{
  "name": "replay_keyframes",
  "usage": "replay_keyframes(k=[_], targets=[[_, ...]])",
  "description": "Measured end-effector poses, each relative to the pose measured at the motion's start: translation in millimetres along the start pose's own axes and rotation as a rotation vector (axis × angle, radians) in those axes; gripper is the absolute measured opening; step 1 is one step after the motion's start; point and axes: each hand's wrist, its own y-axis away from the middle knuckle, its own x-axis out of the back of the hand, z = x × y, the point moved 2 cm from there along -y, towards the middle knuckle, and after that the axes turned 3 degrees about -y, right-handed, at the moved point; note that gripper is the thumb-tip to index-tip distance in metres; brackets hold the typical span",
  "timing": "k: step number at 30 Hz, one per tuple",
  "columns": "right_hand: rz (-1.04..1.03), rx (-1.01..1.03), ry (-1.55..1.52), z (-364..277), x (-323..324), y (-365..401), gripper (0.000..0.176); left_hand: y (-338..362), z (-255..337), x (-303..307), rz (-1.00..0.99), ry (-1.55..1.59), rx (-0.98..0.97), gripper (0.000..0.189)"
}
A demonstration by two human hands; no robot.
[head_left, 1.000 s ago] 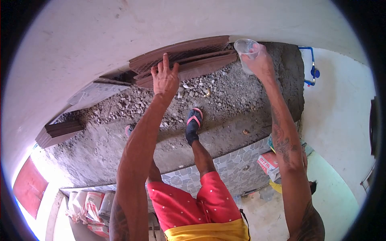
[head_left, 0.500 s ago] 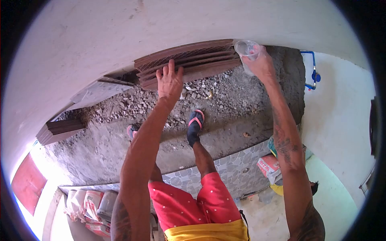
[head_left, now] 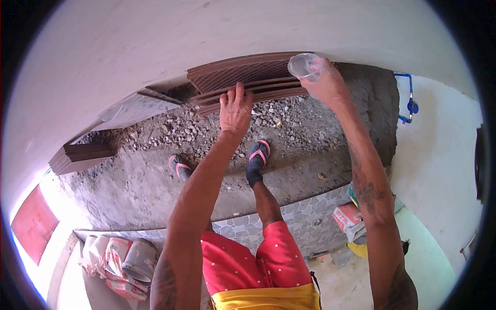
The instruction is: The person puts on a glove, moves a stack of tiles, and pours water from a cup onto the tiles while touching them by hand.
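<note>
A stack of brown tiles (head_left: 243, 72) leans on edge against the white wall, with a gap fanned open between the rear tiles and the front ones. The fingers of my left hand (head_left: 236, 111) hook over the top edges of the front tiles. My right hand (head_left: 324, 82) is wrapped round a clear plastic cup (head_left: 299, 67) at the right end of the stack. What the cup contains, if anything, I cannot make out.
Gravel (head_left: 186, 126) lies below the stack, around my sandalled feet. A second tile stack (head_left: 82, 157) is at the left. Sacks and a grey bucket (head_left: 139, 261) stand lower left, cement bags (head_left: 347, 217) lower right. A blue pipe (head_left: 411, 98) runs on the right wall.
The front tiles now tilt away from the rear ones, widening the gap. The cup has moved left over the stack's right end. The view has shifted slightly.
</note>
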Motion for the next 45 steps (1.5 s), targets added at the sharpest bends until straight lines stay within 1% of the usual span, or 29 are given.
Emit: replay_keyframes(k=[1, 4, 7, 8, 11, 13, 15, 16, 19, 22, 23, 25, 28, 33, 34, 35, 36, 37, 38, 39, 40, 41, 42, 43, 45], targets=[[-0.016, 0.005, -0.006, -4, -4, -1, 0.06, 1, 0, 2, 0.024, -0.023, -0.011, 0.034], [-0.035, 0.134, -0.027, -23, -15, 0, 0.059, 1, 0, 4, 0.037, -0.001, -0.01, 0.033], [-0.034, 0.191, -0.04, -46, -23, -1, 0.058, -1, 1, 9, -0.008, -0.031, -0.004, 0.034], [-0.063, 0.201, -0.019, -53, -26, -1, 0.058, -1, 0, 8, -0.023, -0.033, -0.004, 0.034], [-0.14, 0.227, 0.042, -81, -31, -3, 0.058, -1, -1, 7, 0.033, -0.037, -0.041, 0.032], [-0.19, 0.227, 0.082, -103, -31, 0, 0.059, -2, 1, 8, 0.031, -0.046, -0.014, 0.033], [-0.169, 0.328, 0.087, -118, -37, 0, 0.06, -3, 0, 3, 0.065, -0.043, -0.011, 0.037], [-0.158, 0.378, 0.089, -125, -40, 1, 0.061, -3, -1, -1, 0.04, -0.056, -0.017, 0.038], [-0.226, 0.381, 0.1, -147, -45, 0, 0.062, 0, -4, -12, -0.012, -0.111, -0.045, 0.042], [-0.218, 0.406, 0.089, -161, -46, 1, 0.064, 2, -8, -20, 0.097, -0.08, -0.106, 0.044], [-0.207, 0.415, 0.079, -163, -45, 2, 0.065, 3, -9, -17, 0.08, -0.091, -0.121, 0.044], [-0.152, 0.409, -0.034, -158, -45, 4, 0.067, 4, -11, -11, 0.046, -0.112, -0.153, 0.044], [-0.098, 0.378, -0.172, -148, -37, 8, 0.068, 7, -17, -1, 0.123, -0.169, -0.204, 0.045], [0.069, 0.281, -0.269, -111, -16, 16, 0.068, -2, -22, 4, 0.06, -0.067, -0.135, 0.038], [0.077, 0.223, -0.261, -100, -12, 18, 0.065, -5, -23, 4, 0.049, -0.056, -0.116, 0.036], [0.087, 0.166, -0.251, -90, -6, 20, 0.063, -8, -24, 4, 0.13, -0.075, -0.1, 0.029], [0.094, 0.106, -0.242, -80, -1, 24, 0.061, -9, -24, 2, 0.119, -0.097, -0.103, 0.029], [0.185, 0.171, -0.245, -69, 2, 27, 0.06, -12, -25, 1, 0.109, -0.121, -0.105, 0.03], [0.186, 0.127, -0.251, -59, 5, 29, 0.06, -14, -25, 0, 0.099, -0.144, -0.107, 0.031], [0.187, 0.081, -0.255, -49, 9, 31, 0.06, -16, -24, -2, -0.009, -0.069, -0.067, 0.033], [0.187, 0.035, -0.26, -38, 12, 33, 0.06, -16, -24, 0, 0.046, -0.064, -0.085, 0.035], [0.213, 0.057, -0.267, -27, 12, 34, 0.06, -15, -27, -2, 0.102, -0.061, -0.103, 0.036], [0.215, 0.038, -0.264, -16, 13, 34, 0.059, -17, -30, -3, 0.161, -0.056, -0.122, 0.037], [0.214, 0.018, -0.259, -5, 13, 34, 0.059, -21, -33, -12, 0.136, -0.103, -0.105, 0.055], [0.209, -0.016, -0.241, 4, 16, 39, 0.058, -26, -34, -7, 0.071, -0.02, -0.082, 0.054]])
